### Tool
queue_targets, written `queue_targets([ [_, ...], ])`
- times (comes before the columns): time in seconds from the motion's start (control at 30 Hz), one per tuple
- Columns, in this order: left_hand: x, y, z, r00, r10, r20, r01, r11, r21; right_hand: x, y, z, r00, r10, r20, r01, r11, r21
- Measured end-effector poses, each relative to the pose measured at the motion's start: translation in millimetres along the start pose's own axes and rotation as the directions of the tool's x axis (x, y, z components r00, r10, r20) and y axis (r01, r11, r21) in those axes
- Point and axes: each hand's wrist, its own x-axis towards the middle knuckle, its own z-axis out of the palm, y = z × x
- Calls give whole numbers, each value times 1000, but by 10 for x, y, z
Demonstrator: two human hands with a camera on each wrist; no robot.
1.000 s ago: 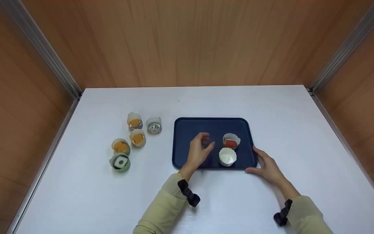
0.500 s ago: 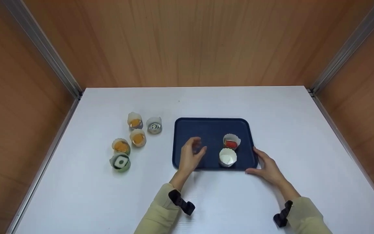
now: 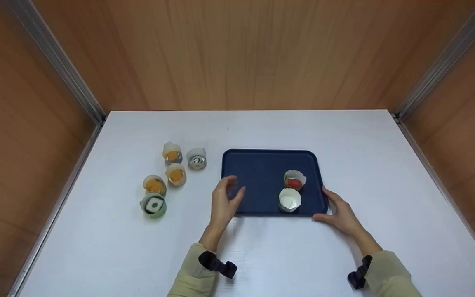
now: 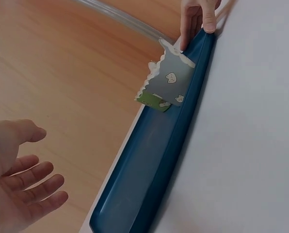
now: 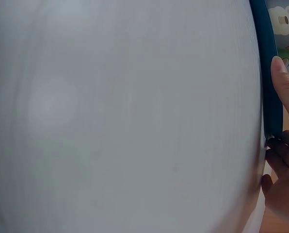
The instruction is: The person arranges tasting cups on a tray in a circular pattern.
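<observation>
L hand (image 3: 223, 206) empty, thumb-finger gap wide; R hand (image 3: 339, 215) grips navy rect. tray (image 3: 258, 173) w/ 2 scalloped paper cups (image 3: 290, 201); 5 others (image 3: 176, 175) apparently left.

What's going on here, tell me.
A person's right hand grips the near right corner of a blue tray, while the left hand, holding nothing, is by its left end. Two paper cups sit on the tray's right side, one with something red inside. Five more cups sit on the white table, left of the tray.
</observation>
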Motion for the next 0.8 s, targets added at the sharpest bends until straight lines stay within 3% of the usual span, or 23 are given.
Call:
queue_targets([
  [0.37,-80,-45,-319,993,-76,-90,80,996,41,7,-1,-9,1000,20,17,-20,1000,4],
  [0.8,-236,-102,-676,961,-116,-251,136,989,64,4,-4,-7,1000,11,16,-12,1000,12],
])
